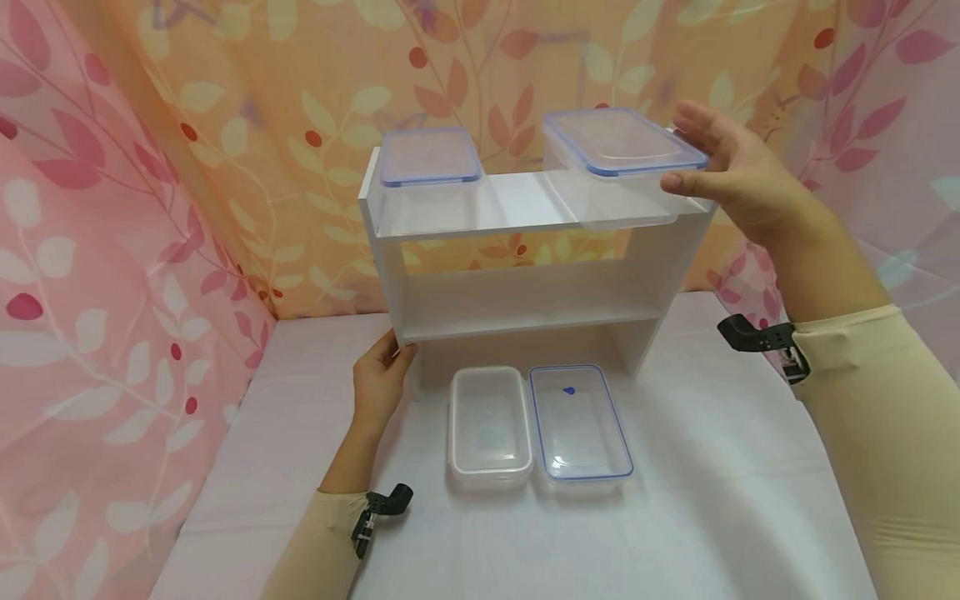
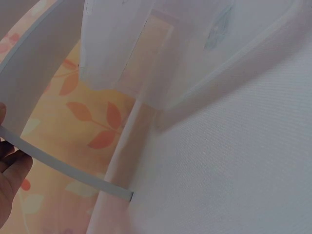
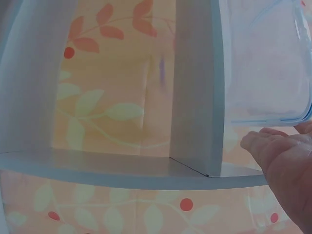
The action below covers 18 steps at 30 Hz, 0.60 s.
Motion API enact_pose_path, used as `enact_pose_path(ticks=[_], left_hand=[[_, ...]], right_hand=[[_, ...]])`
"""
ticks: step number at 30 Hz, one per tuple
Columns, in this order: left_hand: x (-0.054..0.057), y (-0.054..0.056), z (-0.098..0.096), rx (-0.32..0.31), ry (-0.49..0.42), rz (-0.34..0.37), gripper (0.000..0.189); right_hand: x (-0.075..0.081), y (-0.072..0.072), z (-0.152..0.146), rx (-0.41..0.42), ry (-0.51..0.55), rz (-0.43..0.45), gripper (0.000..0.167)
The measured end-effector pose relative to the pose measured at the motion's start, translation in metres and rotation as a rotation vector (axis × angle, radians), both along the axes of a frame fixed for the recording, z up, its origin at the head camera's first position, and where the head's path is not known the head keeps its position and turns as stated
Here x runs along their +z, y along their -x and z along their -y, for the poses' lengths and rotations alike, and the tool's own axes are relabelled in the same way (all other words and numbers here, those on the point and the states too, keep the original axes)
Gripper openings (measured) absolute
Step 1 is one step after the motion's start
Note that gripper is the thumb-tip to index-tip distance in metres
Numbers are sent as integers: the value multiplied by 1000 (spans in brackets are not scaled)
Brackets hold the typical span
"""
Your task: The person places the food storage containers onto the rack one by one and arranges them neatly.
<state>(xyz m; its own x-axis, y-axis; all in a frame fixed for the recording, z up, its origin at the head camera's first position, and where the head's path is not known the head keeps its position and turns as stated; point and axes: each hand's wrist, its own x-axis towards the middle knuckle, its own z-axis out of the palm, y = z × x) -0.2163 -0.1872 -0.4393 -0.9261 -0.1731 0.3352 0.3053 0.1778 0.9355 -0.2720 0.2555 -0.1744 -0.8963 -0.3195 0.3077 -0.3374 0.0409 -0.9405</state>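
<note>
A white two-tier shelf unit [image 1: 525, 296] stands on the table. My left hand [image 1: 378, 379] grips the front edge of its left side panel [image 2: 68, 170], low down, thumb and fingers on opposite faces. On the top board, at the right, sits a clear plastic food container [image 1: 626, 146] with a blue-rimmed lid. Beside its right end is my right hand [image 1: 742, 171], fingers extended, thumb near the front corner. A narrow gap shows between that hand [image 3: 287, 161] and the container in the right wrist view. Another blue-rimmed container [image 1: 430, 158] occupies the top board's left end.
Side by side in front of the shelf lie a clear container with a whitish rim [image 1: 491, 425] and a blue-rimmed one [image 1: 581, 425]. A white cloth [image 1: 712, 500] covers the table. Patterned curtains [image 1: 330, 108] hang behind and at both sides.
</note>
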Motion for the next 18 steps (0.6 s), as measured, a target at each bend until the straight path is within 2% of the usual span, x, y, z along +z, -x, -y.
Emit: enact_pose_path(ticks=[2, 7, 13, 18], left_hand=[[0, 0, 0, -3, -8, -1, 45], [0, 1, -1, -10, -18, -10, 45], [2, 0, -2, -4, -3, -28, 45], [3, -1, -4, 2, -5, -11, 45]], right_hand=[[1, -4, -1, -34, -26, -22, 91], [1, -20, -5, -78, -13, -70, 87], [-4, -41, -6, -52, 67, -157, 82], [-11, -54, -6, -28, 157, -214, 80]])
